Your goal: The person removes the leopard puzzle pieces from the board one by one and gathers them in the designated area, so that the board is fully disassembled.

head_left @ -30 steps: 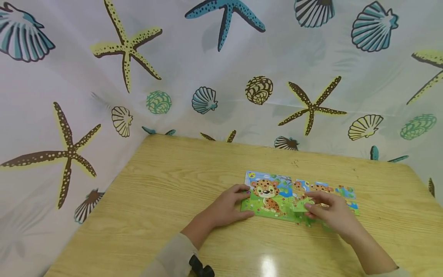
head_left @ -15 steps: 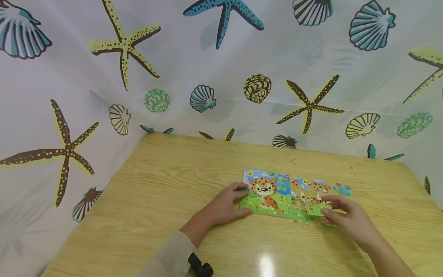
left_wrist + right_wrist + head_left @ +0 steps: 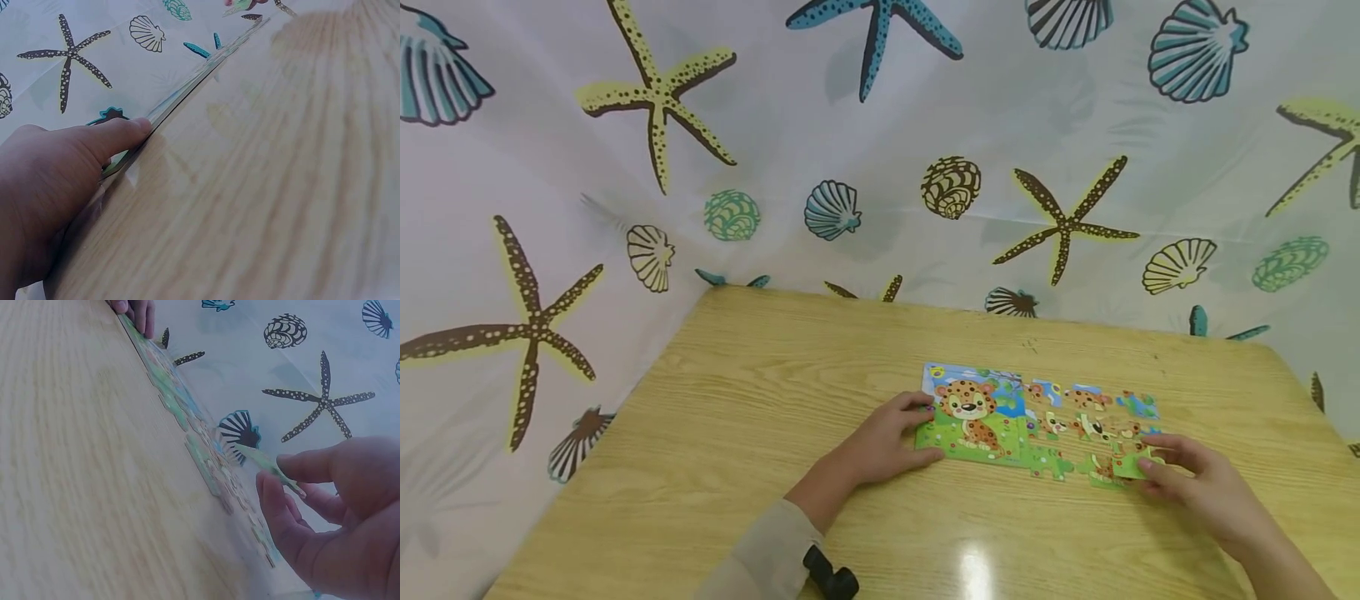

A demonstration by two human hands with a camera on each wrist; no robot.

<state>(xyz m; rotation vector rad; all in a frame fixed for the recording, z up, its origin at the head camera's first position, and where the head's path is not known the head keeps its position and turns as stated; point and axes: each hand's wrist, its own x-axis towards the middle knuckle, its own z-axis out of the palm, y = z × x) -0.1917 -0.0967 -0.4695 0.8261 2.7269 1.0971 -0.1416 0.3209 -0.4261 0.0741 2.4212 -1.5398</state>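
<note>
My right hand (image 3: 1206,487) pinches a green puzzle piece (image 3: 265,464) between thumb and fingers, raised over the right end of the loose pieces. In the head view this piece overlaps a spotted green piece (image 3: 1102,469) on the table. My left hand (image 3: 883,442) rests at the left edge of a puzzle board (image 3: 955,433) with a seated leopard cub picture. Its thumb (image 3: 134,130) lies straight along the board's near edge; the other fingers are mostly hidden in the left wrist view.
Several loose puzzle pieces (image 3: 1090,396) lie in rough rows right of the board on the wooden table (image 3: 790,367). A white cloth (image 3: 880,150) printed with shells and starfish hangs behind and left. A black clip-like thing (image 3: 831,575) sits by the left sleeve.
My right hand has carried the green piece rightward, from beside the board to the far end of the loose pieces, uncovering middle pieces. The left hand stays at the board.
</note>
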